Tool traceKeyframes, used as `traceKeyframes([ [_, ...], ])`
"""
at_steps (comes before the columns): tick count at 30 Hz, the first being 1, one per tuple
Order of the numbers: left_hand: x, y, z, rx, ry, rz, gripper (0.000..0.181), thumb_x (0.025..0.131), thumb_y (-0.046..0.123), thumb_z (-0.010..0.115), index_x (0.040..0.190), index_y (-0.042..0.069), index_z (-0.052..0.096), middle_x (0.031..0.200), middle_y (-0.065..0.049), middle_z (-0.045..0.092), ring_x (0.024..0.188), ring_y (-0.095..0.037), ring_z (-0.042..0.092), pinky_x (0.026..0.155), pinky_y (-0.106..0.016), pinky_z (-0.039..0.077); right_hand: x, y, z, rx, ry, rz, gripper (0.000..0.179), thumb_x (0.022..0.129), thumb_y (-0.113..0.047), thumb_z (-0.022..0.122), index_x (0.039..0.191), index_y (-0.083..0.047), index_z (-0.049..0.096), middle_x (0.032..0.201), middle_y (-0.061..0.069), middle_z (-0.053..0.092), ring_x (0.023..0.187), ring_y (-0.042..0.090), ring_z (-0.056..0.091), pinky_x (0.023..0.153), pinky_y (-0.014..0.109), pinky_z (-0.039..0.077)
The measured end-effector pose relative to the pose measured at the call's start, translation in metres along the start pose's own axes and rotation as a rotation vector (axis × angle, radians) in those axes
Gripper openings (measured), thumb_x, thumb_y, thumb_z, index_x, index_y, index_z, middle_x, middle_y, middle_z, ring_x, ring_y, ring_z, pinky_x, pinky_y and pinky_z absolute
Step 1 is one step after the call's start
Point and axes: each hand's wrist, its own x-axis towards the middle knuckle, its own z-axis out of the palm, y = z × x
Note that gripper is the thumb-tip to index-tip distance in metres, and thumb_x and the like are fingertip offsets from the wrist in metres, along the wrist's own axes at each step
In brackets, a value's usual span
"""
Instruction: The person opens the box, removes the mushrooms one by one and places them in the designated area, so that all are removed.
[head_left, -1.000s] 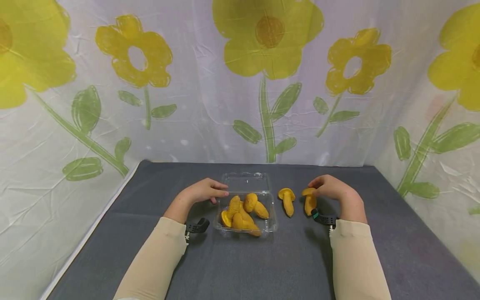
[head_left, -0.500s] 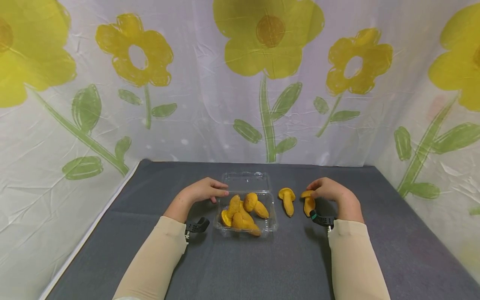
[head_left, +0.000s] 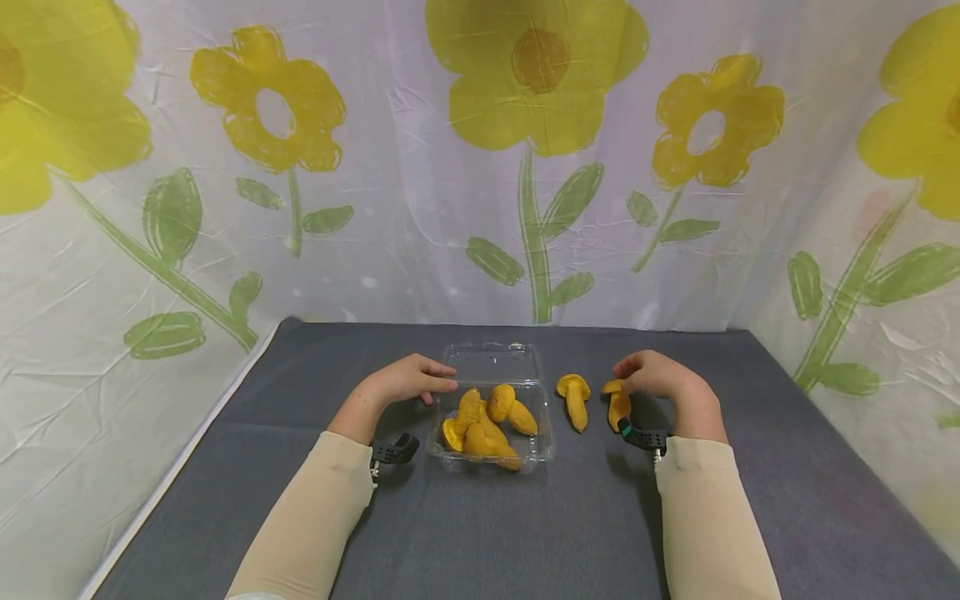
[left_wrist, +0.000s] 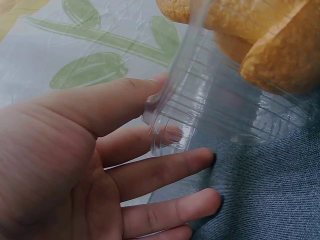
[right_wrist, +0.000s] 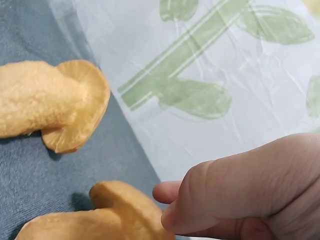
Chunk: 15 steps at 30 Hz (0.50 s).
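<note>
A clear plastic clamshell box [head_left: 546,450] lies on the table with its lid [head_left: 491,365] folded back. Several yellow-orange mushrooms [head_left: 472,425] are inside it. My left hand [head_left: 408,380] pinches the box's left edge between thumb [left_wrist: 125,97] and index finger, the other fingers spread below. At the right, my right hand [head_left: 658,375] holds a mushroom [head_left: 619,408] by its cap, thumb and fingertip at the cap's edge in the right wrist view. Between that hand and the box lies another mushroom [head_left: 576,404], cap toward the back.
Dark grey cloth covers the table [head_left: 495,533]. A white curtain [head_left: 405,250] printed with yellow flowers hangs behind it and at both sides. Each wrist wears a black camera strap, such as the right strap [head_left: 645,437].
My right hand has shifted slightly left, and the mushroom at its fingertips has moved with it. The left hand and the box have stayed in place.
</note>
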Motion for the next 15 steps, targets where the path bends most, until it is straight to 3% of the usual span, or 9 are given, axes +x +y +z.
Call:
traceKeyframes([
  [15,0.001,0.001,0.001,-0.009,0.011,-0.001,0.052,0.099,0.035,0.071,0.144,0.012,0.062,0.135,-0.008,0.066,0.078,-0.026,0.065,0.098,-0.050,0.046,-0.014,-0.032,-0.002,-0.020,0.027,-0.041,0.053,0.095,-0.013,0.066,0.144,0.005,0.054,0.144,0.028,0.052,0.125,0.041,0.056,0.101,0.056,0.046],
])
